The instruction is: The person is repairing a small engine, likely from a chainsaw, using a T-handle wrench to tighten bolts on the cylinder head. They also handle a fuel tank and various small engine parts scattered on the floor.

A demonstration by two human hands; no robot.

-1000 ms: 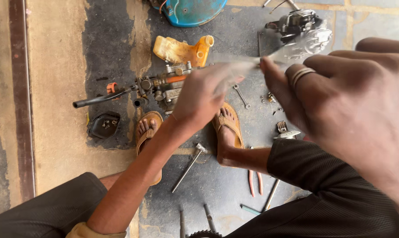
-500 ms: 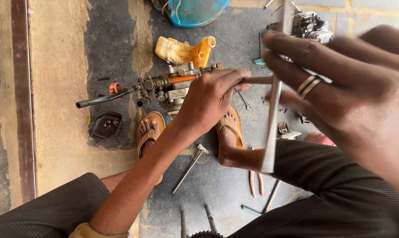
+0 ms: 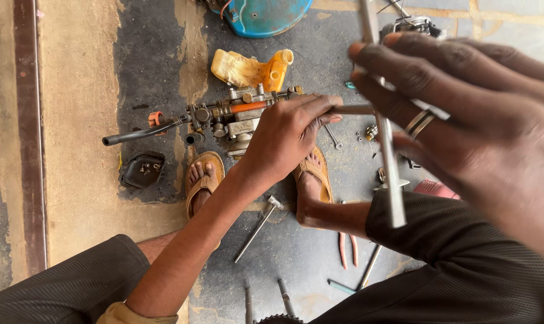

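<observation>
Both hands hold a grey metal T-handle wrench (image 3: 388, 168). My left hand (image 3: 287, 135), in the middle of the view, is closed on the end of its horizontal shaft. Close to the camera, my right hand (image 3: 470, 132), with a ring on one finger, grips the long cross bar, which stands nearly upright. Under the left hand, a metal assembly with a black tube and an orange part (image 3: 224, 117) lies on the floor.
My sandalled feet (image 3: 203, 180) rest on the dark floor patch. Around them lie a yellow plastic container (image 3: 248, 69), a blue cover (image 3: 266, 12), a small black part (image 3: 141, 170), a socket tool (image 3: 260, 225), red-handled pliers (image 3: 347, 249) and an engine part (image 3: 413, 25).
The cross bar has swung from lying across the view to nearly upright. My right hand has turned with it, and my left hand has stayed on the shaft.
</observation>
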